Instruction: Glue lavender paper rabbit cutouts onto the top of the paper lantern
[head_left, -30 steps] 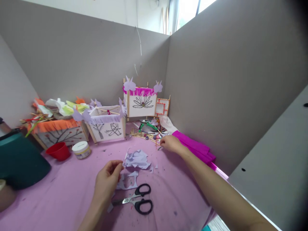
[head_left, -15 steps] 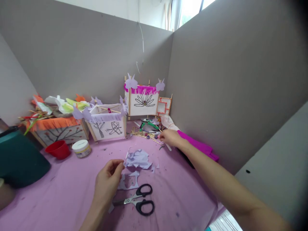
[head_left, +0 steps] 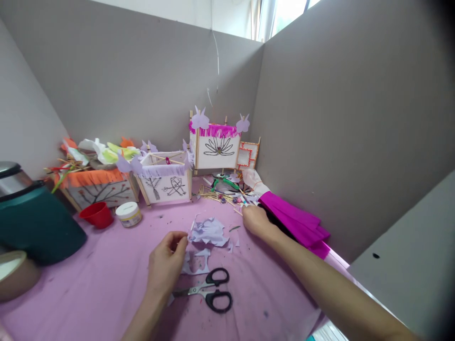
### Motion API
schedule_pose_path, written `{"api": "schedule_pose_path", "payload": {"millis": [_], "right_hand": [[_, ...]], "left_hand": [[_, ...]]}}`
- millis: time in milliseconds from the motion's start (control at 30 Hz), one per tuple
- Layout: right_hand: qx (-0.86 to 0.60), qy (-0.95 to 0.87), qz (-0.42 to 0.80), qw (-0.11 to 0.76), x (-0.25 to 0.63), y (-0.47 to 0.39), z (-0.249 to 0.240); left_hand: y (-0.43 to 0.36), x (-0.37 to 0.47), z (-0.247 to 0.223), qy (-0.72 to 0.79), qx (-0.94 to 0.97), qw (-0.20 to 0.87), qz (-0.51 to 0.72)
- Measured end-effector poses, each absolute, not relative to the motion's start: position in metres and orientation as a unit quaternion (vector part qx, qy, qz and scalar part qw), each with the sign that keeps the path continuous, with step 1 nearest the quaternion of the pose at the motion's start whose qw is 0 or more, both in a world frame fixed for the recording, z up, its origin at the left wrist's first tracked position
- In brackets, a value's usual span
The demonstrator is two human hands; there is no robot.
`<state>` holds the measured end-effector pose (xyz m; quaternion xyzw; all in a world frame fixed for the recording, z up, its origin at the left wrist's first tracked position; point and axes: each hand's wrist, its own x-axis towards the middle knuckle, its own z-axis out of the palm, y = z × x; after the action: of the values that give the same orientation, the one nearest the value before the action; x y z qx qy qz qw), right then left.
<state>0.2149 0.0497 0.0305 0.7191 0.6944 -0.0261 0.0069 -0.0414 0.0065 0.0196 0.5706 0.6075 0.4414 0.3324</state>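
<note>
My left hand (head_left: 168, 258) is closed in a pinch at the left edge of a crumpled piece of lilac paper (head_left: 210, 232); whatever sits between its fingertips is too small to name. Below that paper lies a cut lilac scrap (head_left: 199, 263). Black-handled scissors (head_left: 204, 290) rest nearer me, blades pointing left. My right hand (head_left: 256, 220) reaches to the back right, fingers curled together beside a pile of thin wooden sticks (head_left: 216, 195). A small white and blue piece (head_left: 243, 201) shows at its fingertips. Green-handled pliers (head_left: 227, 181) lie just behind the pile.
Decorated paper lanterns stand at the back: one with magenta fringe (head_left: 220, 150), one lilac (head_left: 170, 184), one orange (head_left: 97, 189). Left are a red cup (head_left: 97, 215), a white jar (head_left: 128, 214), a green flask (head_left: 42, 227) and a tape roll (head_left: 16, 277). Folded magenta paper (head_left: 295, 218) lies right.
My right hand has drawn back slightly from the stick pile toward me. My left hand keeps its pinch beside the lilac paper. The view has shifted a little to the left.
</note>
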Motion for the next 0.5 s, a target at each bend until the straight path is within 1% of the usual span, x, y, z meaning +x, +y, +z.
{"api": "schedule_pose_path", "payload": {"millis": [167,267,400,500], "right_hand": [[0.677,0.736,-0.023,-0.009,0.194,0.037,0.027],[0.677,0.736,-0.013,-0.006,0.183,0.034,0.03],[0.635,0.772,-0.03,-0.003,0.164,0.035,0.032],[0.649,0.76,-0.027,0.006,0.157,0.05,0.038]], "left_hand": [[0.006,-0.043,0.022,0.629,0.603,0.254,0.42],[0.007,-0.045,0.021,0.634,0.61,0.236,0.411],[0.01,-0.047,0.018,0.647,0.625,0.224,0.375],[0.013,-0.048,0.013,0.661,0.634,0.202,0.346]]}}
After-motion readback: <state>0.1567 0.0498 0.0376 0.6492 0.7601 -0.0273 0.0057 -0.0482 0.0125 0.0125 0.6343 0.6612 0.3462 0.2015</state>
